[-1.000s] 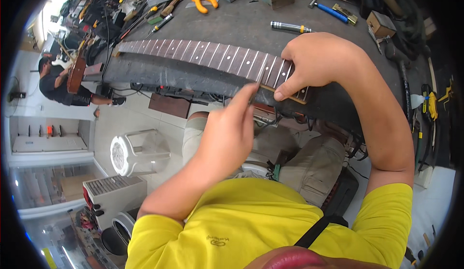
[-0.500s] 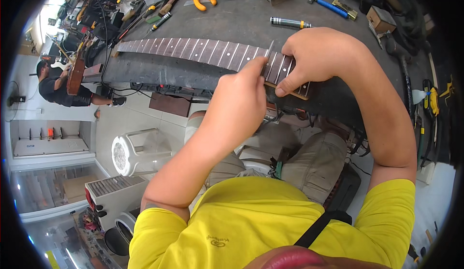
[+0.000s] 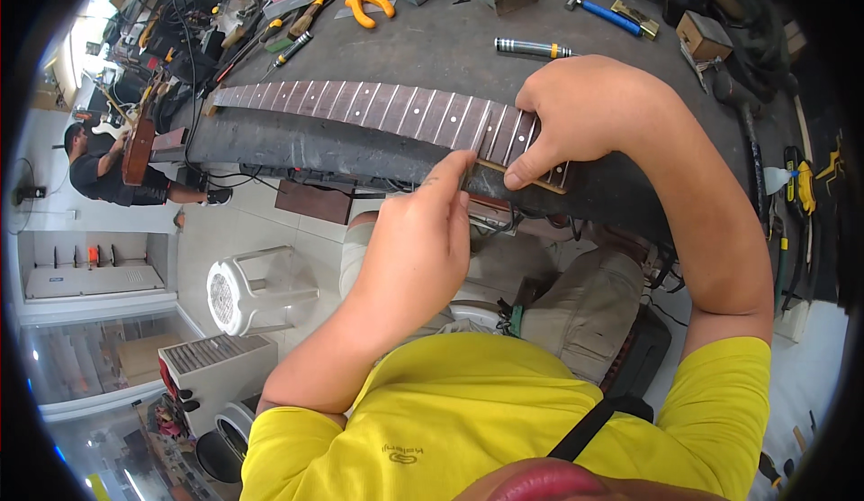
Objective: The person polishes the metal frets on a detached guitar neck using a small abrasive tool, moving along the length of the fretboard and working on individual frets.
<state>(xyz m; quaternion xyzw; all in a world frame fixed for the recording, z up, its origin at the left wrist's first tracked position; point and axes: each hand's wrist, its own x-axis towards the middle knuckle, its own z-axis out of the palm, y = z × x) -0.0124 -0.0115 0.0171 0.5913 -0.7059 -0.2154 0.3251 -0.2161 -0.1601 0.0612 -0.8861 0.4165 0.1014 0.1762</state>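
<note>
Guitar neck [image 3: 396, 111] lies along the dark bench [image 3: 432, 51], its right-hand end clasped by the right hand [image 3: 589, 109]: the thumb presses the near edge, and the other fingers (their tips hidden behind the hand) reach across. Left hand [image 3: 421, 231] is curled narrow around a slim metal tool [image 3: 484, 129], index finger extended, just left of the right thumb. Beyond the right fingers rests a silver cylindrical tool [image 3: 531, 48]; orange-handled pliers [image 3: 368, 8] lie farther left.
</note>
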